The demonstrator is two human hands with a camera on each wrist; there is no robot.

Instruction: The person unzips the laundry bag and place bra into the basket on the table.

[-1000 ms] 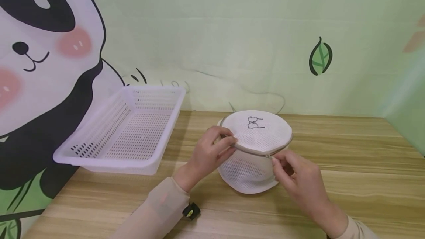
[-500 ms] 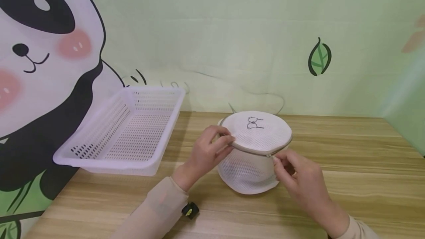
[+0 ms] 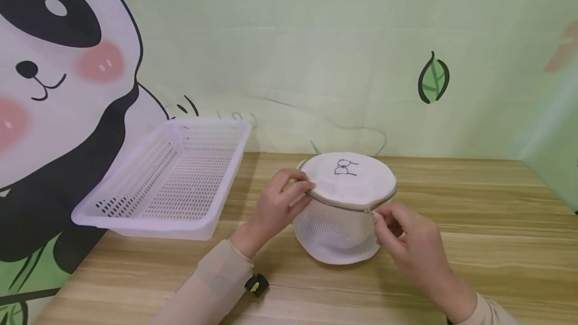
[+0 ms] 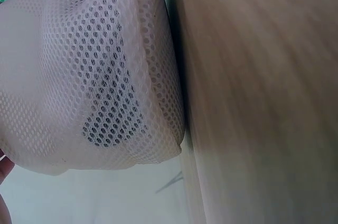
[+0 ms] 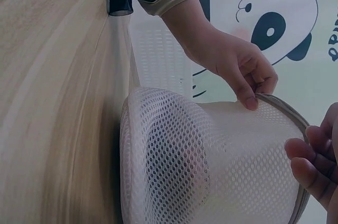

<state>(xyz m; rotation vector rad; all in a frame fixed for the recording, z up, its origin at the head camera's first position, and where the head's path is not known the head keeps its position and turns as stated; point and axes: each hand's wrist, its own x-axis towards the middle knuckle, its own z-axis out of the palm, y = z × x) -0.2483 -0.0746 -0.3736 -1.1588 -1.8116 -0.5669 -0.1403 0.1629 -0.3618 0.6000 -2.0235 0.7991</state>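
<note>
White mesh bag (image 3: 336,239) between them, my right fingers (image 3: 392,210) pinch the zip pull (image 3: 370,211), and the zip-edged rim (image 3: 338,205) curves leftward to my left fingers (image 3: 296,192), which pinch it.

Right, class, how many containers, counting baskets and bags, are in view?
2: the white perforated basket on the left, and the mesh bag to its right, held by the left hand and right hand. Any inside the mesh bag could be hidden.
</note>
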